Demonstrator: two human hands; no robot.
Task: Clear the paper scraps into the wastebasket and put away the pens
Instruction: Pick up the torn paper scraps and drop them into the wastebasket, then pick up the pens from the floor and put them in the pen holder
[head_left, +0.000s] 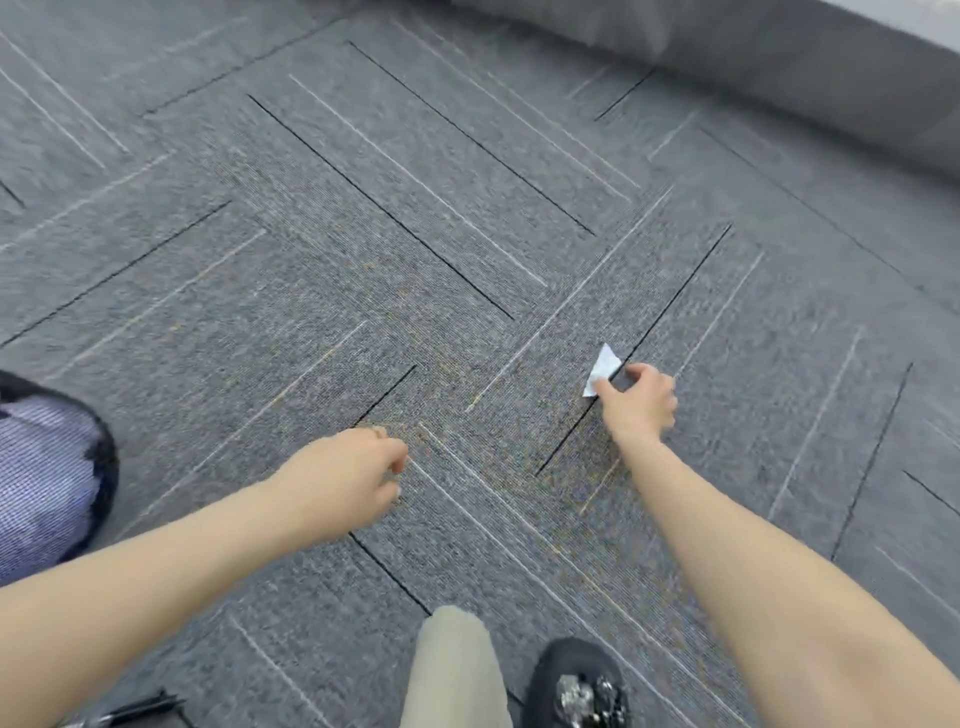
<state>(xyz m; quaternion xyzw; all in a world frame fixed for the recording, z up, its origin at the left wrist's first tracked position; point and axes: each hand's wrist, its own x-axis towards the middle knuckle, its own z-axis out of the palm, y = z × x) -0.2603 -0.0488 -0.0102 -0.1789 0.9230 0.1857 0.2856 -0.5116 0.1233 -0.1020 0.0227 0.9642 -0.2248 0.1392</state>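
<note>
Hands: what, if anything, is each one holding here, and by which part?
The right hand pinches a white paper scrap by its near lower corner, at the carpet. The left hand is loosely curled and holds nothing visible.

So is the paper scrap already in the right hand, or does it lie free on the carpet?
In the hand. The right hand pinches the white paper scrap between thumb and fingers, low over the carpet.

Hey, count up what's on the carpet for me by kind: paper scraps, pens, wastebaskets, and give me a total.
Paper scraps: 1, the white scrap pinched by the right hand
Pens: 1 in view, the black pen at the bottom left edge, partly cut off
Wastebaskets: 1, the mesh wastebasket at the left edge
Total: 3
</note>
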